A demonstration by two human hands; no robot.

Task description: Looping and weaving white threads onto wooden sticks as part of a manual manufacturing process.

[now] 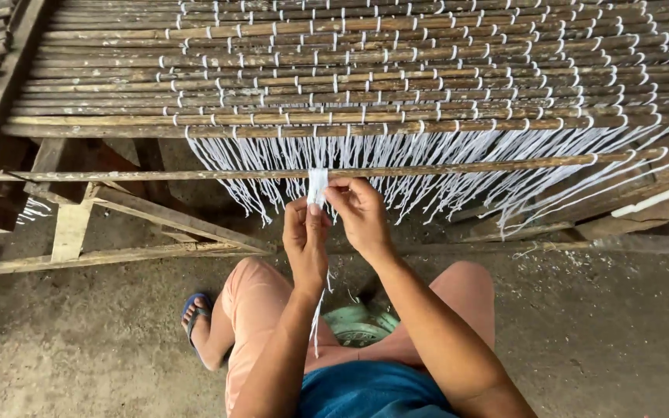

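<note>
Right now, from my remote seat, this is how I read it.

Left hand: my left hand (306, 241) is raised in the middle of the view, fingers pinched on the lower part of a flat bundle of white string (317, 188); loose ends trail down past the wrist.

Right hand: my right hand (359, 213) sits just right of the left one and touching it, thumb and forefinger clenched on the same bundle near its top.

String bundle: it stands nearly upright, long axis running near to far, directly above and beyond both grips. Its upper end meets the loose bamboo slat (195, 174).

Loose slat: it lies left to right across the view, crosswise to the bundle, just on the near side of the woven mat (350, 70). Both hands are about equally close to it (the right perhaps a touch nearer).

Mat: rows of bamboo slats bound by white knots fill the far half, resting on a rough wooden frame (71, 224).

Hanging fringe: many white strings (458, 166) drop from the mat's near edge on both sides of the bundle and crowd the space around it, densest to the right.

Nearby: my knees in pink shorts, a blue sandal (193, 310) on the left foot, a green round object (359, 325) on the concrete floor between my legs, partly hidden.
</note>
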